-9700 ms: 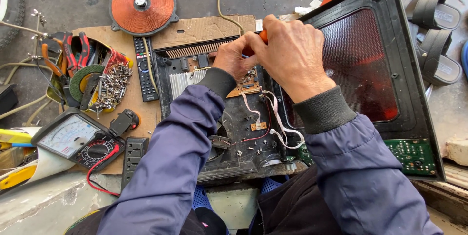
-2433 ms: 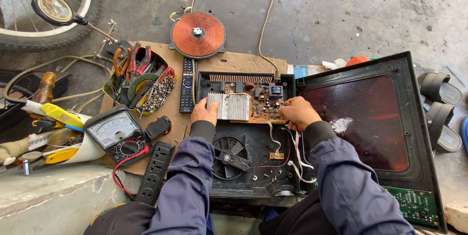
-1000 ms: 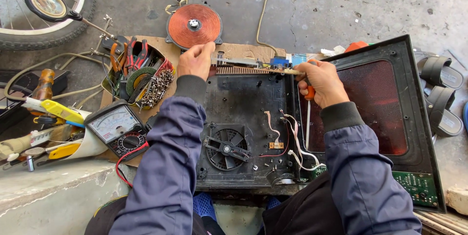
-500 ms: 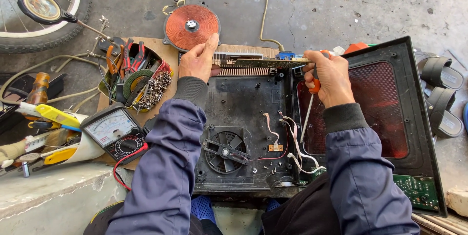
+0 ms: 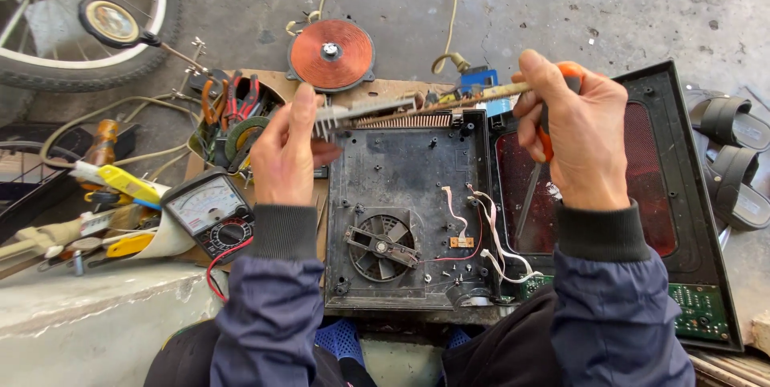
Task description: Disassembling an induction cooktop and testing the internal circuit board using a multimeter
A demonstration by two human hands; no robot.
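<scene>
While a bicycle wheel (image 5: 88, 26) and an analogue meter (image 5: 210, 212) lie at the far left, the left hand (image 5: 290, 150) pinches the finned end of a circuit board (image 5: 417, 105), its grip closed on the edge. That board is held edge-on, level, above the rear of the opened black cooker base (image 5: 409, 218), whose fan (image 5: 381, 244) and loose wires show below. A copper coil (image 5: 331, 54) lies on the floor just behind. Further right, the right hand (image 5: 573, 134) closes on the board's other end and an orange-handled screwdriver (image 5: 545, 146), over the dark glass top panel (image 5: 642, 194).
</scene>
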